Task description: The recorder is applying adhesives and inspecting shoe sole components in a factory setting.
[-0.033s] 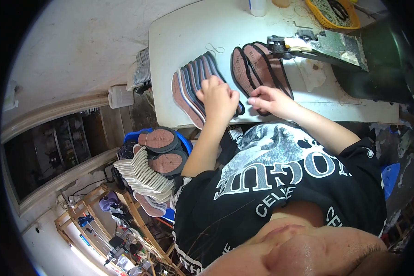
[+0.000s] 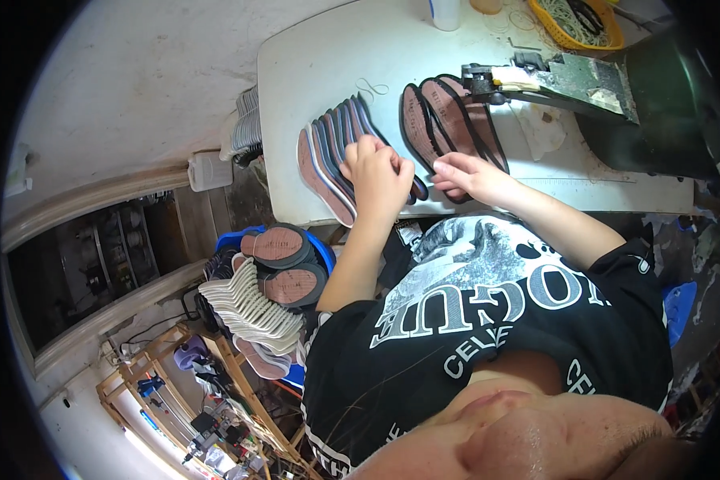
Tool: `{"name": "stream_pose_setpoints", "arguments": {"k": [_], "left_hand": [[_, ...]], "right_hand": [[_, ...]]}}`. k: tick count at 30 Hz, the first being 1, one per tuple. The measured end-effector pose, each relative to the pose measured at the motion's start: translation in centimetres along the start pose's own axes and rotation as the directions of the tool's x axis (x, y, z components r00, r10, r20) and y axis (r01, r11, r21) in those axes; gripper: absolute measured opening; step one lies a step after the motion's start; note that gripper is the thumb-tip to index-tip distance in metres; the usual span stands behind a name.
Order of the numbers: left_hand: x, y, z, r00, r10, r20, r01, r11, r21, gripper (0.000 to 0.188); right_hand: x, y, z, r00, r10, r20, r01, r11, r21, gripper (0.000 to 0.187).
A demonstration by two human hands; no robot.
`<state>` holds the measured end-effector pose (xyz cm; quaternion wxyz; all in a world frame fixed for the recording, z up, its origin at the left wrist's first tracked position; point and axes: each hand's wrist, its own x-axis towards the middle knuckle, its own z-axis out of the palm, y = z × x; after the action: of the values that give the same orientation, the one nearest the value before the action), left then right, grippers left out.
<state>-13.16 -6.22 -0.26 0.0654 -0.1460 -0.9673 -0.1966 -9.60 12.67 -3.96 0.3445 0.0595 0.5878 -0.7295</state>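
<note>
A fanned row of shoe soles (image 2: 322, 172), with brownish-pink faces and white, blue and dark edges, lies on the white table. Over the right side of this row my left hand (image 2: 378, 174) is closed, its fingers curled inward; what they grip, if anything, is hidden. Further right lies a group of black-edged, brownish-pink soles (image 2: 450, 108), overlapping one another. My right hand (image 2: 478, 178) is at their near end, its fingers loosely bent and stretched toward the left hand. Nothing shows held in it.
A green sewing-machine-like arm (image 2: 564, 84) reaches over the table (image 2: 312, 56) from the right. At the back are a yellow basket (image 2: 556, 30) of cords and a white cup (image 2: 446, 14). Left of me, a blue bin (image 2: 322, 244) is heaped with soles (image 2: 252, 308).
My right hand's fingers have shifted slightly and drawn closer together. The left hand stays curled at the same place over the row of soles.
</note>
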Motion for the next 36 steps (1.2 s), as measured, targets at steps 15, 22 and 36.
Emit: {"name": "stream_pose_setpoints", "arguments": {"k": [15, 22, 36], "left_hand": [[2.2, 3.6, -2.2, 0.894, -0.38, 0.238, 0.182, -0.177, -0.967, 0.033], [4.0, 7.9, -2.0, 0.934, -0.07, 0.35, 0.314, -0.305, -0.899, 0.03], [4.9, 11.9, -2.4, 0.935, 0.067, 0.347, 0.353, -0.193, -0.915, 0.037]], "right_hand": [[-2.8, -5.6, -0.2, 0.889, -0.407, 0.212, 0.455, 0.838, -0.3, 0.05], [-2.5, -5.0, -2.2, 0.882, -0.448, 0.146, 0.3, 0.773, 0.558, 0.06], [-3.6, -4.3, -6.2, 0.85, -0.522, 0.069, 0.449, 0.788, 0.421, 0.035]]}}
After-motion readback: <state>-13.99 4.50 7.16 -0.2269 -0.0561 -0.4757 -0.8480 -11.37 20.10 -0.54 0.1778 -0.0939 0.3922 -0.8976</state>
